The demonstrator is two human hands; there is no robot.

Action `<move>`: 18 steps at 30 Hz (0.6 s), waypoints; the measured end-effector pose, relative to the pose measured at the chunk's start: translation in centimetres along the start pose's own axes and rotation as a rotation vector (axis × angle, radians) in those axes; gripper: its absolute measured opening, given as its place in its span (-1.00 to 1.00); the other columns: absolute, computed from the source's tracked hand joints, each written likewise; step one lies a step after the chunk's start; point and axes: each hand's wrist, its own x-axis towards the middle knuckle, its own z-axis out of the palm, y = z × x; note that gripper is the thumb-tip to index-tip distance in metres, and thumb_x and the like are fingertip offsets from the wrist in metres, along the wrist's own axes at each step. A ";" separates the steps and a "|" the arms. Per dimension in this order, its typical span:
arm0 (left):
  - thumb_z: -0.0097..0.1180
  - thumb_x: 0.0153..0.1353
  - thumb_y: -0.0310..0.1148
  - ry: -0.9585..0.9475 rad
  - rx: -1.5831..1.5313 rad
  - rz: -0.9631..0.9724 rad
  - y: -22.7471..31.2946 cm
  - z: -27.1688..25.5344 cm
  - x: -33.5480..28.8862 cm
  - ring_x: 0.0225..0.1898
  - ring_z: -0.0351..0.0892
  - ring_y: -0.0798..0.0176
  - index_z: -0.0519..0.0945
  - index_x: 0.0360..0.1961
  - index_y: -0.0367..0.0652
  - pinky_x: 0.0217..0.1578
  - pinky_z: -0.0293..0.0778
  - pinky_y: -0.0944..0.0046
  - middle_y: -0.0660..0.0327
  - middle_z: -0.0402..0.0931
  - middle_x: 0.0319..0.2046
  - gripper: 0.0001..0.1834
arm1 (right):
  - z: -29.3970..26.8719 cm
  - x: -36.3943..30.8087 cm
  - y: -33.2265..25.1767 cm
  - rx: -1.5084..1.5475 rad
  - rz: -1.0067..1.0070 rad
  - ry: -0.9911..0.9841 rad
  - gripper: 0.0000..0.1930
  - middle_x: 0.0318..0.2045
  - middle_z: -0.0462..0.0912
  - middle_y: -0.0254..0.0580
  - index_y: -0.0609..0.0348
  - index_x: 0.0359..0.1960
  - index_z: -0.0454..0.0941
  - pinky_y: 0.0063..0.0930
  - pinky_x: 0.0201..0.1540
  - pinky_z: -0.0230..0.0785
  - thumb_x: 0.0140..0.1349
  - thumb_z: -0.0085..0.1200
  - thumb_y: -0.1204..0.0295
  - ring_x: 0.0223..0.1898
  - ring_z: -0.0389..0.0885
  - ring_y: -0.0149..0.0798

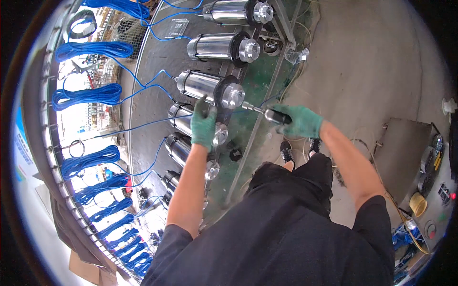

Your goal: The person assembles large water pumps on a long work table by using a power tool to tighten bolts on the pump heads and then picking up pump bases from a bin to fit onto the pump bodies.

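My right hand [303, 122], in a green glove, is wrapped round a black power driver [276, 116]. The driver's silver shaft and socket point left, toward the clear round end of a shiny metal cylinder [202, 86] with a black collar; a small gap seems to lie between them. Beside that cylinder is my left hand [203, 127], gloved in green with dark fingertips. Its fingers and thumb are apart, and nothing shows in them. Whether they touch the cylinder I cannot tell. Just below lies another metal cylinder [180, 119], partly covered by my left hand.
More cylinders [217, 48] line the dark tabletop [164, 62], with blue cables running off their far ends. Coiled blue cables [88, 95] hang along a rail at the left. A metal frame bar [257, 138] edges the bench. Thin hoses and a brown board [405, 152] are at the right.
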 end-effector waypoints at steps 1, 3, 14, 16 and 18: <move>0.28 0.31 -0.44 -0.032 0.240 0.019 0.1 -0.9 1.2 -0.32 0.59 0.35 0.40 0.41 0.04 -0.21 0.58 0.26 0.28 0.62 -0.37 -0.35 | 0.4 1.3 0.7 -0.024 0.002 -0.002 -0.20 0.05 0.70 0.06 -0.02 0.45 0.34 -0.19 0.14 0.52 0.16 0.37 0.19 0.02 0.71 0.02; 0.28 0.32 -0.17 -0.119 0.731 0.016 0.9 -1.5 3.4 -0.32 0.67 0.17 0.27 0.52 0.27 -0.17 0.57 0.13 0.15 0.66 -0.41 -0.23 | 1.1 3.7 1.9 -0.076 0.015 0.003 -0.22 0.07 0.68 0.11 0.02 0.41 0.37 -0.11 0.14 0.51 0.14 0.37 0.15 0.05 0.68 0.12; 0.18 0.27 0.16 -0.303 1.037 0.109 -0.7 -0.2 8.1 0.14 0.62 -0.20 0.23 0.53 0.40 0.14 0.51 -0.03 -0.08 0.63 0.12 -0.19 | 3.1 7.6 3.2 0.003 -0.018 -0.005 -0.22 0.10 0.65 0.17 0.07 0.35 0.43 -0.10 0.15 0.49 0.08 0.38 0.07 0.08 0.63 0.21; 0.19 0.26 0.18 -0.286 1.049 0.079 -0.7 0.4 8.2 0.13 0.62 -0.20 0.24 0.52 0.41 0.13 0.51 -0.04 -0.08 0.64 0.11 -0.18 | 2.8 7.5 3.0 0.015 -0.020 0.017 -0.23 0.11 0.65 0.17 0.06 0.34 0.44 -0.10 0.16 0.48 0.08 0.37 0.07 0.09 0.63 0.20; 0.20 0.25 0.20 -0.275 1.066 0.054 -0.5 1.0 8.1 0.11 0.63 -0.20 0.24 0.52 0.43 0.11 0.52 -0.04 -0.08 0.65 0.09 -0.18 | 3.0 7.8 3.1 -0.027 -0.021 0.025 -0.25 0.11 0.65 0.17 0.06 0.32 0.46 -0.10 0.16 0.48 0.08 0.38 0.09 0.09 0.63 0.20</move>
